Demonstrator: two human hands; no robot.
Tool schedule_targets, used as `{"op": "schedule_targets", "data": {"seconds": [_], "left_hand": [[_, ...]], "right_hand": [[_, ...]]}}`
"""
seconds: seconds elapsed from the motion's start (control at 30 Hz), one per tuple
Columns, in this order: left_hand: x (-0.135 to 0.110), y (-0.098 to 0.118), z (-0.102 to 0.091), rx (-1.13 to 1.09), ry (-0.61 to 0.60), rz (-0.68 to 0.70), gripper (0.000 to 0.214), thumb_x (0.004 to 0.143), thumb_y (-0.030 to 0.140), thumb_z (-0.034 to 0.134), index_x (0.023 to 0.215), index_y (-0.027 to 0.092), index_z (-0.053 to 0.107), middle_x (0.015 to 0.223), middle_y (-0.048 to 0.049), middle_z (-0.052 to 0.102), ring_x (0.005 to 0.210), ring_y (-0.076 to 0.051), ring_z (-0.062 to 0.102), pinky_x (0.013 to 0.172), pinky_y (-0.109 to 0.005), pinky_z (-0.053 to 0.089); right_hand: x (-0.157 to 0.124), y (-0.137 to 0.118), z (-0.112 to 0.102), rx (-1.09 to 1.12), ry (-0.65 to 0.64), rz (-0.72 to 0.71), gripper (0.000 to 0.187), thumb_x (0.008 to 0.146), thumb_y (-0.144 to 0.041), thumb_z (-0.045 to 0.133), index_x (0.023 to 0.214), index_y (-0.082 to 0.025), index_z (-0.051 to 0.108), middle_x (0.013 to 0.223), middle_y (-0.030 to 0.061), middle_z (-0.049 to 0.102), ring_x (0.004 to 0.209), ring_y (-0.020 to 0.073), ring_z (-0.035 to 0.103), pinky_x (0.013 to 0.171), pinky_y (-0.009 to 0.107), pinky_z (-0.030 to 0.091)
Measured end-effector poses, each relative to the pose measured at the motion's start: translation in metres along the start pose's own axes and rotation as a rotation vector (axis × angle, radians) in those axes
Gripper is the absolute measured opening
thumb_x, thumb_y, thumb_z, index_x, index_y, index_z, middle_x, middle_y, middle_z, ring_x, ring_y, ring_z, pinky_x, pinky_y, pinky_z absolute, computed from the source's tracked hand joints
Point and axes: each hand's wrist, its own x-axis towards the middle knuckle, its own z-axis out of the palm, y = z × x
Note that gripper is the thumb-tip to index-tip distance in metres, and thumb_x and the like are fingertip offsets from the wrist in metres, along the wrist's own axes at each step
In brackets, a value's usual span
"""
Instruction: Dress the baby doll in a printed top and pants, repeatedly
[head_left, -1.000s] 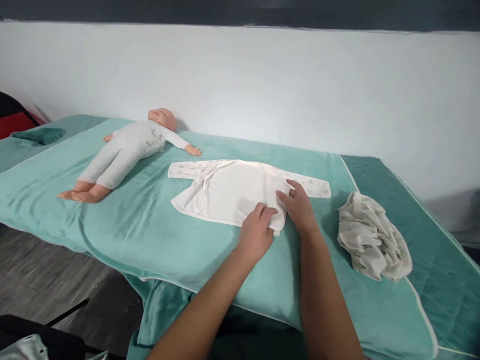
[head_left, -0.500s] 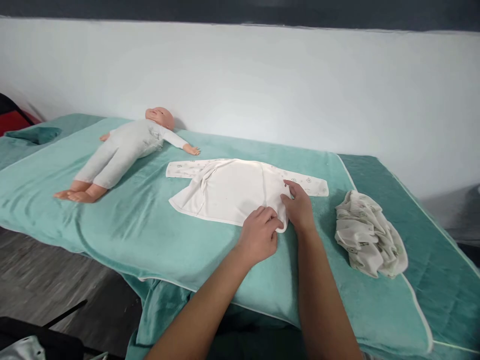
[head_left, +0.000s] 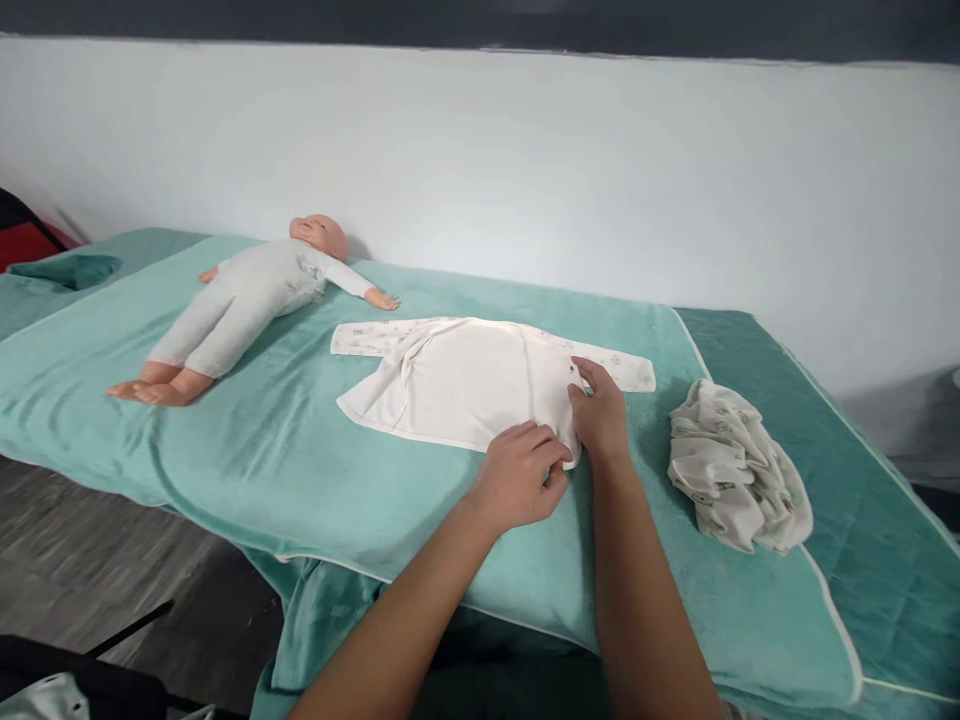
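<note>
A white baby shirt (head_left: 472,385) lies spread on the green blanket, its printed sleeves stretched out left and right. Its left front panel is folded back in creases. My left hand (head_left: 525,470) is closed at the lower right corner of the hem, fingers curled over the cloth. Just above, my right hand (head_left: 600,410) pinches the shirt's right edge between thumb and fingers, near a small dark snap. The fingertips of both hands partly cover that edge.
A baby doll (head_left: 255,290) in white lies on its back at the left. Bunched printed cloth (head_left: 739,470) sits to the right. The green blanket (head_left: 300,480) hangs over the front edge, and a white wall (head_left: 480,170) stands behind.
Both hands have shifted slightly right, and the shirt's right edge and lower corner have moved outward with them. The doll and the bunched cloth stay put.
</note>
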Motion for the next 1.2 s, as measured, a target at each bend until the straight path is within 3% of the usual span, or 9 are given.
{"op": "schedule_targets", "data": {"seconds": [0.33,0.6,0.77,0.87,1.0,1.2], "left_hand": [[0.001,0.0,-0.001,-0.035,0.02,0.012,0.018,0.083,0.01,0.053,0.09,0.019,0.067,0.087,-0.0052,0.072,0.083,-0.02,0.059,0.078,-0.035,0.05],[0.0,-0.002,-0.001,-0.1,0.057,0.026,0.02,0.081,0.008,0.052,0.089,0.02,0.067,0.083,-0.0029,0.073,0.079,-0.019,0.06,0.075,-0.033,0.05],[-0.001,-0.002,0.0,-0.107,0.054,0.005,0.021,0.081,0.009,0.054,0.091,0.02,0.069,0.085,-0.0032,0.075,0.088,-0.02,0.065,0.081,-0.035,0.052],[-0.001,-0.001,0.0,-0.111,0.029,-0.023,0.022,0.081,0.009,0.054,0.092,0.021,0.07,0.085,-0.0032,0.076,0.089,-0.02,0.067,0.083,-0.035,0.053],[-0.001,-0.001,0.0,-0.143,0.011,-0.044,0.022,0.082,0.01,0.054,0.091,0.022,0.07,0.084,-0.0015,0.076,0.085,-0.02,0.068,0.082,-0.035,0.053],[0.001,-0.004,-0.002,-0.282,0.036,-0.084,0.02,0.084,0.009,0.053,0.088,0.022,0.067,0.085,0.0015,0.078,0.078,-0.016,0.068,0.08,-0.033,0.053]], "right_hand": [[0.0,0.004,-0.002,-0.142,0.115,0.083,0.041,0.079,-0.024,0.053,0.118,-0.021,0.068,0.127,0.0102,0.071,0.118,0.0269,0.063,0.105,0.046,0.047],[-0.002,-0.002,-0.006,-0.193,0.228,0.093,0.036,0.083,-0.031,0.054,0.113,-0.019,0.071,0.113,0.0111,0.073,0.074,0.0202,0.061,0.09,0.043,0.05],[-0.003,-0.006,-0.004,-0.14,0.264,-0.023,0.033,0.084,-0.03,0.054,0.111,-0.02,0.069,0.118,0.0111,0.07,0.095,0.0224,0.065,0.09,0.04,0.052],[-0.004,-0.007,-0.002,-0.072,0.175,-0.054,0.036,0.087,-0.032,0.053,0.117,-0.021,0.068,0.125,0.0114,0.069,0.112,0.0236,0.063,0.093,0.041,0.054],[-0.005,-0.005,0.004,-0.098,0.002,-0.105,0.04,0.092,-0.036,0.05,0.127,-0.022,0.065,0.135,0.0096,0.067,0.126,0.0232,0.06,0.11,0.046,0.046],[-0.009,0.0,0.008,-0.501,-0.36,-0.167,0.054,0.096,-0.038,0.048,0.145,-0.017,0.053,0.159,0.0151,0.044,0.152,0.0302,0.034,0.125,0.056,0.022]]}}
